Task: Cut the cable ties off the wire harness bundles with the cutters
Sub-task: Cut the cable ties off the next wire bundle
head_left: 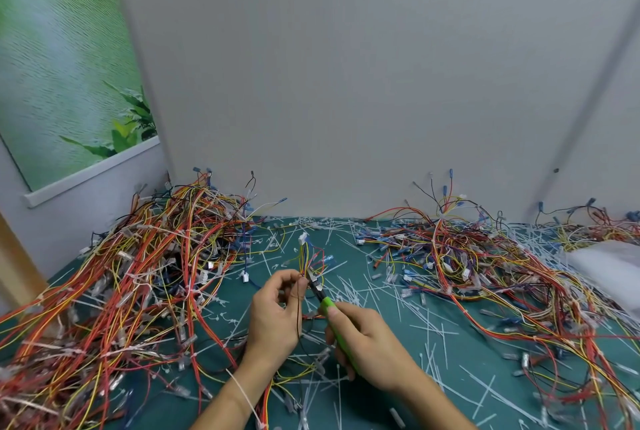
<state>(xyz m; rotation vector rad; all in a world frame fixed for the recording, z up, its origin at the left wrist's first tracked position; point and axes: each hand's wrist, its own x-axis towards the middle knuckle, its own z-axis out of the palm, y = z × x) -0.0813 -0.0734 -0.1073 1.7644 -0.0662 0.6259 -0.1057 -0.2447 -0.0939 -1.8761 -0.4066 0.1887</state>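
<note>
Your cutters [337,329] have a bright green handle and a dark head. The small harness bundle [305,256] in front of you shows yellow, red and blue wires and a white connector [303,239]. The left wire pile [138,273] is mostly red, orange and yellow; the right wire pile [467,256] adds many blue terminals. The loose cable ties [426,322] are whitish on the dark teal table [450,343]. The wall [346,66] is plain light grey, and the poster [62,66] has green leaves over a rippled pale green pattern.

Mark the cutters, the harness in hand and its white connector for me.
cutters [325,302], head view, green handle behind the blades
harness [306,258], head view, upright wires
white connector [303,239], head view, its housing
</note>
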